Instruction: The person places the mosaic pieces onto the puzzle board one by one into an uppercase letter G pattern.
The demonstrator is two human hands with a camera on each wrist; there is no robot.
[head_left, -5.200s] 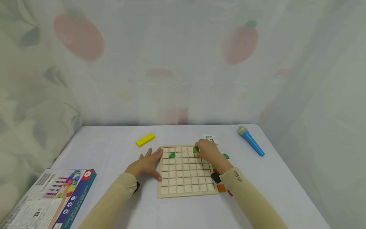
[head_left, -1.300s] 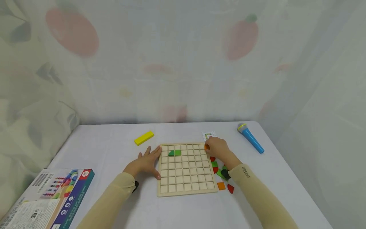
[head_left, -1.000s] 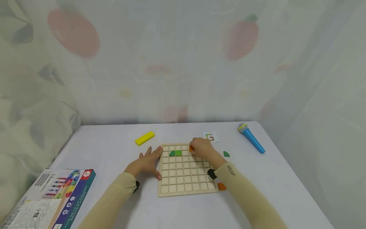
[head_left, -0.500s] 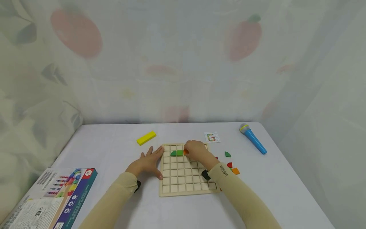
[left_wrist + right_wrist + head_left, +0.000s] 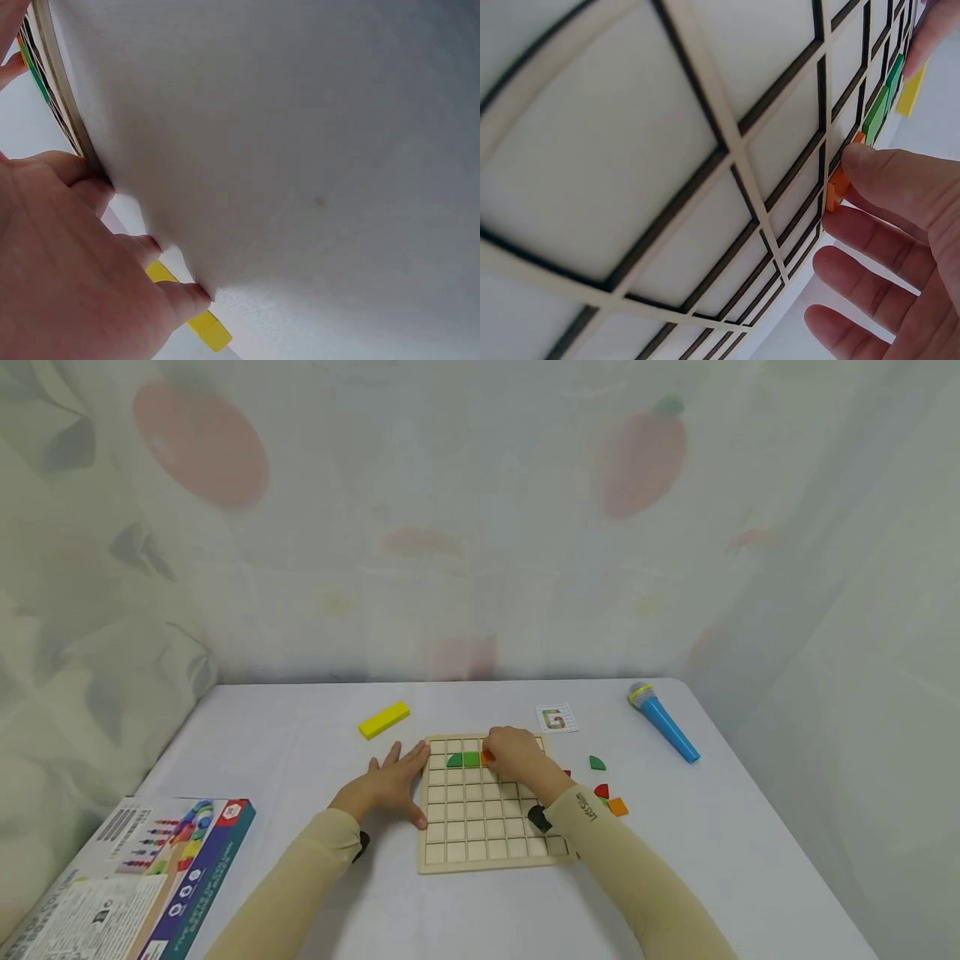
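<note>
- Head view: two green wooden pieces (image 5: 462,760) already sit side by side in the second row of the pale wooden grid board (image 5: 487,852).
- Right hand (image 5: 513,758) pinches a small orange square piece (image 5: 838,185) at the cell just right of them, not yet released.
- Left hand (image 5: 384,787) lies flat, fingers straight, against the board's left edge.
- Loose red, orange and green pieces (image 5: 609,797) wait on the table beside the board; most cells look unfilled.

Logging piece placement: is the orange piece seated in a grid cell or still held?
Still held: the right hand pinches the orange piece tilted on edge against the wooden grid board, beside the green pieces.
</note>
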